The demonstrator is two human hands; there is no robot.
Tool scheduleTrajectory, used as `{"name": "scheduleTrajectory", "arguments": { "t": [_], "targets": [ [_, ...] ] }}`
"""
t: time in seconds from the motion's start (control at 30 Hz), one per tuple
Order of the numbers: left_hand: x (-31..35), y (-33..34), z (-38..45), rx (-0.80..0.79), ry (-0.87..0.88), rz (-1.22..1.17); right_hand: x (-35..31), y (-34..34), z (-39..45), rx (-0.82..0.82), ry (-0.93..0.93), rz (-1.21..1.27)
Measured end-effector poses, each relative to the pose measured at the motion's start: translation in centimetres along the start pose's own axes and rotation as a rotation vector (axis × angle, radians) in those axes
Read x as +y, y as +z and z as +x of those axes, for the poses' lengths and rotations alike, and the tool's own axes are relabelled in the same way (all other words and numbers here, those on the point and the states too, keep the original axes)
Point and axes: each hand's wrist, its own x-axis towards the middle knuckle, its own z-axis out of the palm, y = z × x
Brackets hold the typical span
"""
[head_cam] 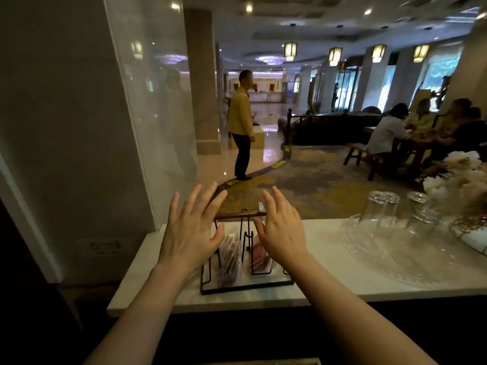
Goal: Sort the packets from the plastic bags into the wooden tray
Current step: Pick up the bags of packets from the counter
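Note:
A black wire rack (246, 285) with a wooden top handle (238, 214) stands on the white counter (329, 283). Two clear plastic bags of packets sit in it: a left bag (229, 262) with reddish-brown packets and a right bag (259, 255) with red packets. My left hand (191, 230) hovers over the rack's left side, fingers spread, holding nothing. My right hand (283, 227) hovers over the rack's right side, also spread and empty. The hands hide part of the rack.
A clear glass tray (374, 248) with upturned drinking glasses (382, 209) stands to the right. Pale flowers (458, 177) fill the far right. A glass partition (147, 114) rises at the left. Beyond the counter is a lobby with a standing person (241, 122) and seated people (421, 127).

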Motion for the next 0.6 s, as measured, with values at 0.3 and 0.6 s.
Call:
{"name": "scheduleTrajectory", "arguments": {
  "t": [0.3, 0.6],
  "targets": [
    [1.0, 3.5, -2.2, -0.08, 0.029, -0.039, 0.7, 2.8, -2.6, -0.024, -0.002, -0.027],
    [1.5, 4.9, -3.4, -0.19, -0.008, -0.139, 1.8, 2.6, -3.8, 0.082, 0.16, 0.147]
  ]
}}
